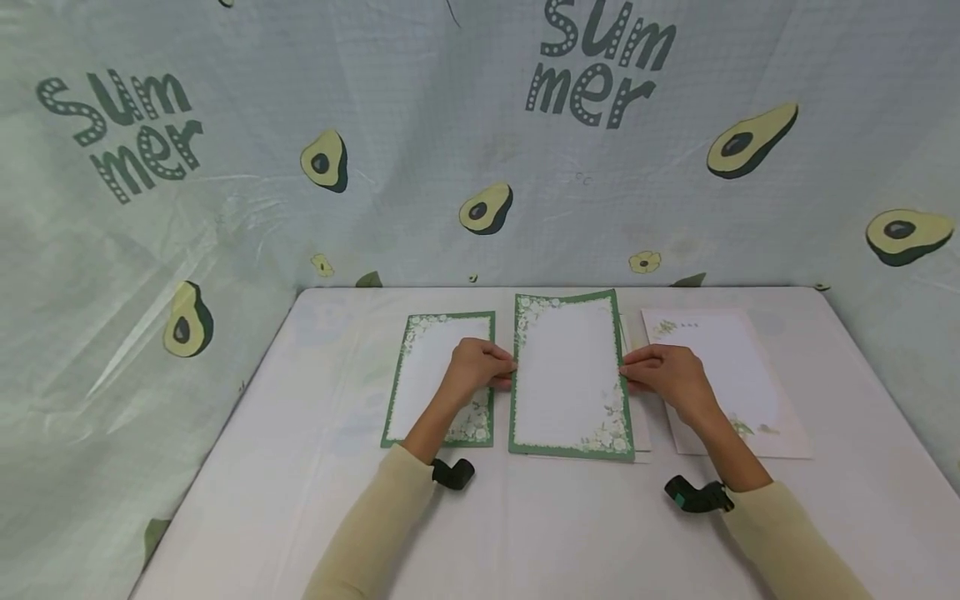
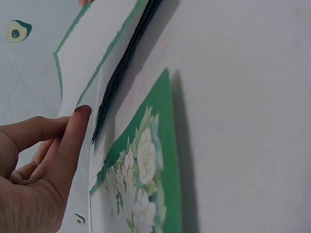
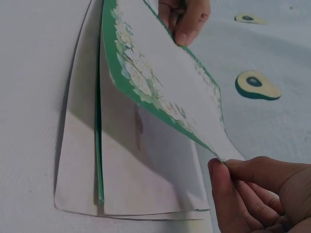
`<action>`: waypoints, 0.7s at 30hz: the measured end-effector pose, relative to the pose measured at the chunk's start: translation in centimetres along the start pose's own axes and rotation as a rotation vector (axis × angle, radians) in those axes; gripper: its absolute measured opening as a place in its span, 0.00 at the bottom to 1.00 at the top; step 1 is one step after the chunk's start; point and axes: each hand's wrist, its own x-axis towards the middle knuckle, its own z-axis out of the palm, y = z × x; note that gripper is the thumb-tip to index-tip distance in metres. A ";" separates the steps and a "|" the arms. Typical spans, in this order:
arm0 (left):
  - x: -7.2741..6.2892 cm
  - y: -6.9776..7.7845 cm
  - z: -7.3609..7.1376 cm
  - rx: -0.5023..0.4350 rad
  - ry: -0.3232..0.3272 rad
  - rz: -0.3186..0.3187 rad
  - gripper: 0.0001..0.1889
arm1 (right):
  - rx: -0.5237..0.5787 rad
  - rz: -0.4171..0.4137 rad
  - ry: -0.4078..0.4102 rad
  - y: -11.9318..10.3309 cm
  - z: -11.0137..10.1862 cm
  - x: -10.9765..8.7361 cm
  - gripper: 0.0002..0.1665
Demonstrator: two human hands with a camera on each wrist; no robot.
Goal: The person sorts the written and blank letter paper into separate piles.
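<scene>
A sheet of paper (image 1: 567, 375) with a green floral border is raised above the table in the middle of the head view. My left hand (image 1: 472, 364) pinches its left edge and my right hand (image 1: 672, 379) pinches its right edge, so the sheet bows slightly. Beneath it lies a small stack of sheets (image 3: 150, 179), mostly covered in the head view; the right wrist view shows pale sheets and one green edge there. Another green-bordered sheet (image 1: 431, 358) lies flat at the left, partly under my left hand and wrist.
A pale pink-edged sheet (image 1: 723, 367) with small plant prints lies at the right, partly behind my right forearm. White covering spreads over the table (image 1: 570, 533). A curtain (image 1: 405, 100) printed with avocados and lettering stands behind and along the sides.
</scene>
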 end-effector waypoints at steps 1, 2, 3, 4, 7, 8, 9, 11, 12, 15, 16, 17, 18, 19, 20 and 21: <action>0.0 0.0 -0.1 -0.004 0.002 0.005 0.05 | -0.002 0.004 0.003 -0.1 0.0 0.0 0.21; -0.1 0.0 -0.2 -0.006 0.003 0.008 0.05 | 0.000 0.007 0.003 -0.1 0.0 0.0 0.21; -0.2 0.0 -0.2 -0.011 0.005 0.011 0.05 | 0.002 0.008 0.003 -0.2 0.0 0.0 0.21; -0.2 0.1 -0.3 -0.014 0.004 0.016 0.05 | 0.005 0.008 0.003 -0.3 0.0 0.0 0.21; -0.1 0.0 -0.5 -0.030 0.001 0.021 0.05 | 0.020 0.007 0.000 -0.5 0.1 0.0 0.21; -0.1 -0.1 -0.6 -0.041 -0.001 0.021 0.05 | 0.025 0.008 -0.001 -0.5 0.1 0.0 0.21; -0.1 -0.1 -0.6 -0.052 -0.003 0.022 0.05 | 0.034 0.009 -0.001 -0.6 0.1 0.0 0.21; -0.1 -0.1 -0.7 -0.064 -0.010 0.022 0.06 | 0.050 0.011 -0.004 -0.7 0.2 0.1 0.21; -0.1 -0.2 -0.8 -0.069 -0.014 0.022 0.06 | 0.056 0.014 -0.005 -0.7 0.2 0.1 0.21; -0.2 -0.2 -1.0 -0.070 -0.020 0.021 0.06 | 0.083 0.018 -0.014 -0.8 0.3 0.1 0.21; -0.2 -0.2 -1.1 -0.070 -0.021 0.019 0.06 | 0.088 0.019 -0.017 -0.8 0.4 0.1 0.21; -0.2 -0.2 -1.2 -0.071 -0.022 0.016 0.06 | 0.095 0.018 -0.021 -0.8 0.4 0.1 0.22; -0.3 -0.2 -1.3 -0.072 -0.023 0.012 0.06 | 0.097 0.018 -0.024 -0.9 0.4 0.1 0.23; -0.3 -0.2 -1.4 -0.072 -0.024 0.011 0.06 | 0.099 0.019 -0.028 -0.9 0.4 0.1 0.23; -0.4 -0.1 -1.5 -0.074 -0.023 0.010 0.06 | 0.100 0.020 -0.030 -1.0 0.5 0.1 0.24; -0.4 -0.1 -1.6 -0.079 -0.024 0.006 0.06 | 0.099 0.020 -0.032 -1.0 0.5 0.2 0.24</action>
